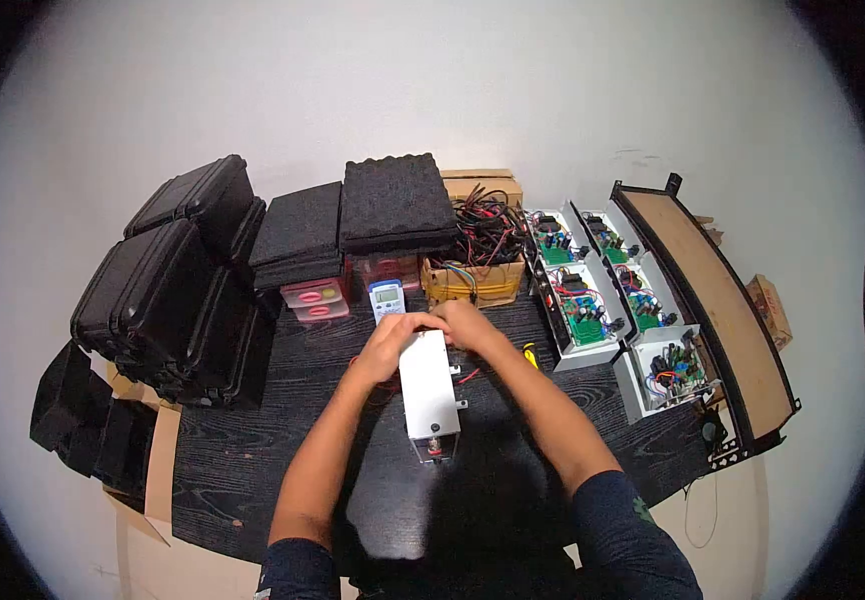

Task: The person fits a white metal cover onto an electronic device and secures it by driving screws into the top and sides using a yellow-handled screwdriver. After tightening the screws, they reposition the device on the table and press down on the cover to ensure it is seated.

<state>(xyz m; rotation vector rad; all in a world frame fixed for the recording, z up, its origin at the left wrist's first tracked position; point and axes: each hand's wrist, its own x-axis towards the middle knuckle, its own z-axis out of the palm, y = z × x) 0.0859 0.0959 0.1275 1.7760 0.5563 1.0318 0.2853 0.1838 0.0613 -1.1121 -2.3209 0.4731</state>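
Note:
A white metal box (427, 385) stands on the dark table in front of me, its narrow end with a metal connector (435, 446) facing my body. My left hand (393, 345) is closed around the far left corner of this box, fingers across its top edge. At the far end, my right hand (464, 326) has its fingers curled in close to the box; its fingertips and anything in them are hidden. Just beyond the hands is a handheld digital meter (388, 298). A red wire (469, 377) shows at the right side of the box.
Black hard cases (153, 290) are stacked at left. Dark foam sheets (398, 200) lie on red-fronted drawers (317, 298). A cardboard box of cables (473, 283) stands behind. Open white housings with circuit boards (585, 315) sit at right, beside a long black-framed panel (718, 305).

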